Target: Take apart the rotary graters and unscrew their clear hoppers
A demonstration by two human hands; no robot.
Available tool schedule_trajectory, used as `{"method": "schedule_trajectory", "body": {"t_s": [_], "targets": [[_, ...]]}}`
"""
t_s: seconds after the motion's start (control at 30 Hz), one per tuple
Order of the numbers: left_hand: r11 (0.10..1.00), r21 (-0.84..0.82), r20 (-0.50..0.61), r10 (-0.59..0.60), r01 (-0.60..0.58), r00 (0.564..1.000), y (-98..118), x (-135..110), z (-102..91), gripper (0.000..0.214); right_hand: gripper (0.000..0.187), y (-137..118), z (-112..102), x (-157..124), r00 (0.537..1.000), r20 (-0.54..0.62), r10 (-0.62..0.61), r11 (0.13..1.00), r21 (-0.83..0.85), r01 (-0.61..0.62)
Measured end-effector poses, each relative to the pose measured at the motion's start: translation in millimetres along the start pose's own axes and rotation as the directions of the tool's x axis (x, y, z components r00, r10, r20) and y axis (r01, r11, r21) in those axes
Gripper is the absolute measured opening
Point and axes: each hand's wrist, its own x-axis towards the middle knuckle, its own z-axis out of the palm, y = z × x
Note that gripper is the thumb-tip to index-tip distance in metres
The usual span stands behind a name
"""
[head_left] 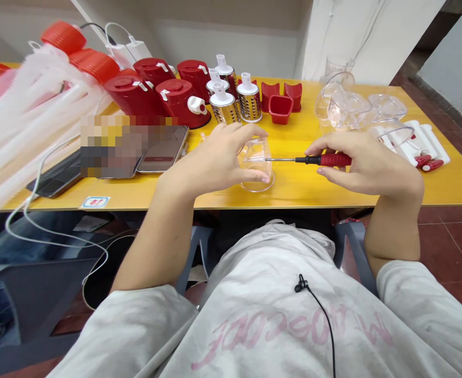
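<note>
My left hand (231, 157) is closed around a clear plastic part (258, 181), a cup-like piece with a round rim, lying on its side near the table's front edge. In my right hand (357, 160) is a screwdriver (333, 159) with a red and black handle, held level. Its metal shaft points left, and the tip reaches the clear part between my left thumb and fingers. Whether a screw sits at the tip is too small to tell. My left palm covers some of the clear part.
Red grater housings (179, 97), metal grater drums (250, 102) and small red hoppers (281, 108) stand behind my hands. More clear parts (349, 107) and white pieces with red ends (431, 144) lie right. At left are phones (164, 149), a white cable (42, 163) and plastic bags (38, 105).
</note>
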Motion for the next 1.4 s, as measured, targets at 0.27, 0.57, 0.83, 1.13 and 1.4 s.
{"method": "schedule_trajectory", "body": {"t_s": [0.27, 0.57, 0.83, 1.13, 1.4], "targets": [[1.000, -0.006, 0.005, -0.002, 0.002, 1.000, -1, 0, -0.5, 0.079, 0.040, 1, -1, 0, 1.000, -0.003, -0.001, 1.000, 0.000, 0.001], [1.000, 0.000, 0.013, 0.003, -0.003, 1.000, 2, 0, -2.3, 0.078, 0.035, 0, 1, 0, 1.000, -0.008, -0.009, 1.000, -0.012, 0.009], [1.000, -0.014, 0.011, 0.005, -0.005, 1.000, 2, 0, -2.0, 0.078, 0.032, -3, 1, -2, 1.000, -0.020, -0.011, 1.000, -0.016, 0.011], [1.000, -0.010, 0.006, 0.004, -0.004, 1.000, 0, 0, -1.0, 0.079, 0.039, -7, 2, -1, 1.000, -0.007, -0.017, 0.999, -0.033, 0.016], [1.000, -0.015, 0.003, 0.003, -0.003, 1.000, 1, 0, -1.3, 0.078, 0.032, -6, 4, -1, 0.999, -0.032, 0.006, 1.000, -0.014, -0.006]]}}
